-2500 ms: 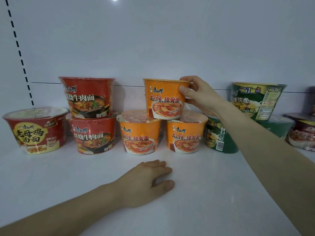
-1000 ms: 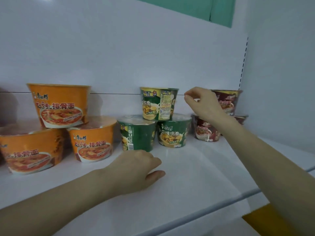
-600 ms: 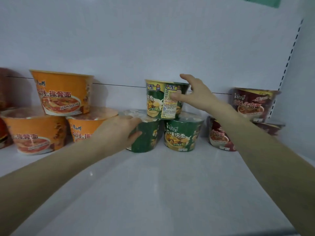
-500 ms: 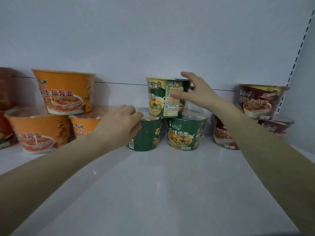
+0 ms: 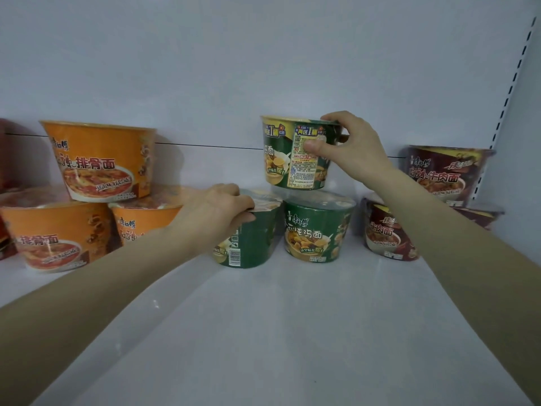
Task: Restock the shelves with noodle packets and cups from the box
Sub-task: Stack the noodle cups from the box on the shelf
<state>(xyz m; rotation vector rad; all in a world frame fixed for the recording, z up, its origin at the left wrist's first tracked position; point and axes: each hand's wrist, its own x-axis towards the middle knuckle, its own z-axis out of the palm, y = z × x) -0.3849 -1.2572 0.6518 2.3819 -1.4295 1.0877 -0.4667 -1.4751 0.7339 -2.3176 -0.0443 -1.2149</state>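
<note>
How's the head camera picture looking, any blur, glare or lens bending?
Head view: dim, bluish light; wide lens bows the slotted upright at right; the lower right green noodle cup label reads sharp; the orange noodle cups soften toward the left edge.

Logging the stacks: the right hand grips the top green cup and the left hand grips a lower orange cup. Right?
No. The head view shows the left hand gripping the lower left green cup, not an orange one; the right hand does grip the top green cup.
</note>
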